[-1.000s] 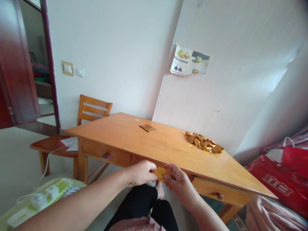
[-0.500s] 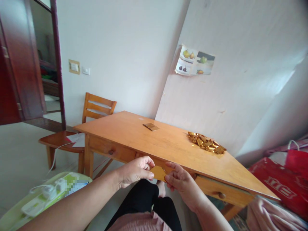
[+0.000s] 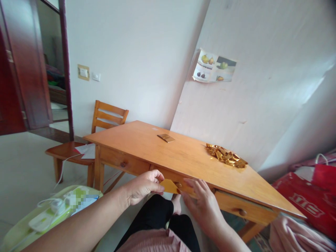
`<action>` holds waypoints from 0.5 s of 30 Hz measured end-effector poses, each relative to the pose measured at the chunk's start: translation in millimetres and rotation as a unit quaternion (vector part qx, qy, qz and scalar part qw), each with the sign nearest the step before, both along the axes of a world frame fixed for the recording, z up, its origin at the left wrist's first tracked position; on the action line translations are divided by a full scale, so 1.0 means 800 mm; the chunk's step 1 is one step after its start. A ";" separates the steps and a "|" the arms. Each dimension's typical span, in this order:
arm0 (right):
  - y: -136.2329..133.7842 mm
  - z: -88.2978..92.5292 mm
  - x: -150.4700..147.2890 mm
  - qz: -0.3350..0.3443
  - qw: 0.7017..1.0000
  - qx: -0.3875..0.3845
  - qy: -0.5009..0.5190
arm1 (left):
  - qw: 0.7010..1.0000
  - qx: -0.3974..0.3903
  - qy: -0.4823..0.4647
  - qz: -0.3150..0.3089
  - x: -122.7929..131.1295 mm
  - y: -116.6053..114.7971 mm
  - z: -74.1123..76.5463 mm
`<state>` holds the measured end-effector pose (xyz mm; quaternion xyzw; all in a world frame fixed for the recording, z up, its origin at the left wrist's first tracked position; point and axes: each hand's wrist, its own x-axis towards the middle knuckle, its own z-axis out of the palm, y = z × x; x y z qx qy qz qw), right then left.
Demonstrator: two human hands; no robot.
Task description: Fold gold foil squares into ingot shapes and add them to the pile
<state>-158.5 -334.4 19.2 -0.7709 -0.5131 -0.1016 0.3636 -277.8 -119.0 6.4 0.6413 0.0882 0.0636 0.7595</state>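
A small piece of folded gold paper (image 3: 168, 186) is held up in front of the table's drawers, over my lap. My left hand (image 3: 144, 187) pinches its left end between thumb and fingers. At its pointed right end is my right hand (image 3: 203, 203), closed with thumb and forefinger at the corner and the other fingers stretched forward. Part of that grip is hidden behind the hand. On the wooden table (image 3: 131, 140) lies a flat gold packet (image 3: 166, 138) toward the back. A heap of shiny gold folded pieces (image 3: 227, 156) sits farther right.
A wooden chair (image 3: 110, 117) with papers on its seat stands at the table's left end. Lower left, a green stool (image 3: 15, 224) bears a power strip with cables. Red bags (image 3: 301, 196) and a pink cloth (image 3: 294, 232) are at the right. The wall rises behind the table.
My right hand has turned, its fingers now stretching forward past the paper's right end. The left hand and paper have shifted slightly left, and the paper's right end looks more pointed.
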 end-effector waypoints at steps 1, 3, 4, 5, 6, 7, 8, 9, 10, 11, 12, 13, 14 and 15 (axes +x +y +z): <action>0.004 0.003 -0.010 0.009 0.998 -0.025 -0.064 | 1.000 -0.011 0.004 -0.002 0.002 -0.003 -0.001; 0.013 0.005 -0.027 0.011 0.988 -0.062 -0.140 | 0.999 -0.029 0.017 -0.006 0.004 -0.009 -0.002; 0.018 0.004 -0.033 0.008 0.984 -0.072 -0.162 | 0.999 -0.035 0.026 -0.007 0.005 -0.011 -0.002; 0.021 0.003 -0.038 0.008 0.981 -0.084 -0.175 | 0.999 -0.041 0.035 -0.007 0.005 -0.014 -0.002; 0.024 0.001 -0.040 0.008 0.978 -0.094 -0.185 | 0.998 -0.048 0.045 -0.006 0.004 -0.016 -0.001; 0.026 -0.001 -0.041 0.009 0.976 -0.103 -0.193 | 0.997 -0.058 0.054 -0.005 0.004 -0.017 -0.001; 0.027 -0.002 -0.041 0.009 0.974 -0.111 -0.198 | 0.996 -0.070 0.062 -0.005 0.003 -0.018 -0.001; 0.027 -0.003 -0.040 0.008 0.972 -0.119 -0.204 | 0.994 -0.083 0.069 -0.005 0.002 -0.019 -0.001; 0.025 -0.003 -0.039 0.006 0.970 -0.123 -0.208 | 0.993 -0.094 0.074 -0.005 0.001 -0.020 0.000; 0.024 -0.003 -0.039 0.003 0.970 -0.126 -0.209 | 0.992 -0.103 0.077 -0.006 -0.001 -0.021 0.000; 0.022 -0.002 -0.039 0.000 0.970 -0.126 -0.207 | 0.991 -0.109 0.078 -0.007 -0.002 -0.021 0.000; 0.020 -0.001 -0.039 -0.001 0.972 -0.125 -0.200 | 0.991 -0.110 0.078 -0.009 -0.003 -0.022 0.000; 0.018 0.000 -0.040 0.000 0.974 -0.122 -0.190 | 0.991 -0.110 0.078 -0.012 -0.004 -0.021 0.000; 0.017 0.000 -0.040 0.002 0.978 -0.116 -0.175 | 0.991 -0.109 0.077 -0.015 -0.005 -0.021 0.000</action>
